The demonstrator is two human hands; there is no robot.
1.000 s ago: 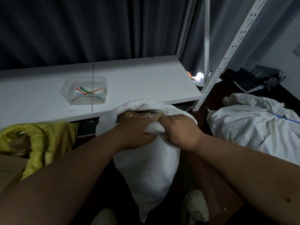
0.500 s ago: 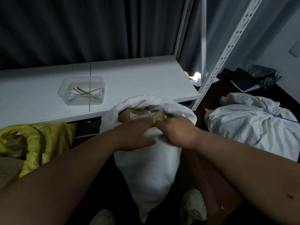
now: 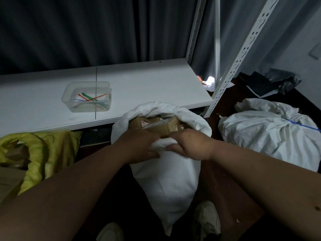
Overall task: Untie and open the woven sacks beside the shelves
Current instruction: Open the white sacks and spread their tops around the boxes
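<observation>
A white woven sack stands on the floor in front of me, against the shelf edge. Its mouth is open and brown cardboard boxes show inside. My left hand and my right hand both grip the near rim of the sack's mouth, close together, fingers curled round the folded fabric. A second white woven sack lies on the floor to the right, its neck tied with a blue tie. A yellow woven sack sits open at the left.
The white shelf board carries a clear plastic tub with several coloured ties. A perforated shelf upright stands right of the sack. Dark bags lie at the back right. My shoes are below the sack.
The sack's mouth has opened wider and its near rim has come down, so the boxes inside show more. Both hands stayed on the rim.
</observation>
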